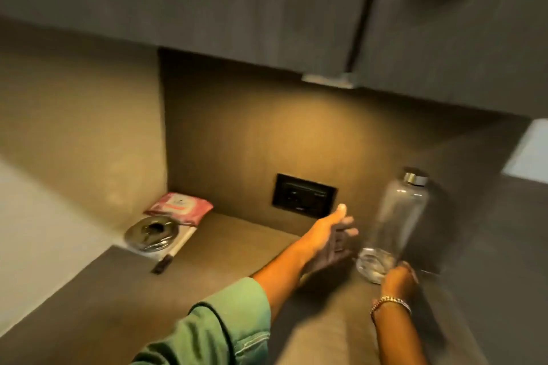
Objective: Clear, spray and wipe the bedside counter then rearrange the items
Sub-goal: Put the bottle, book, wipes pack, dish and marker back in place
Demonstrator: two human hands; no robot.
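Note:
A clear bottle (397,216) with a silver cap stands tilted at the right of the brown bedside counter (237,264). My right hand (398,278), with a bracelet on the wrist, grips the bottle's base. My left hand (329,234), in a green sleeve, reaches toward the bottle with its fingers spread and nothing in it. At the counter's far left lie a pink wipes pack (179,207), a round metal dish (151,232) and a slim stick-like item (175,249).
A black wall socket (304,195) sits on the back wall behind my left hand. Dark cabinets (267,9) hang low over the counter, with a lamp strip (327,80) beneath. A wall closes off the right side.

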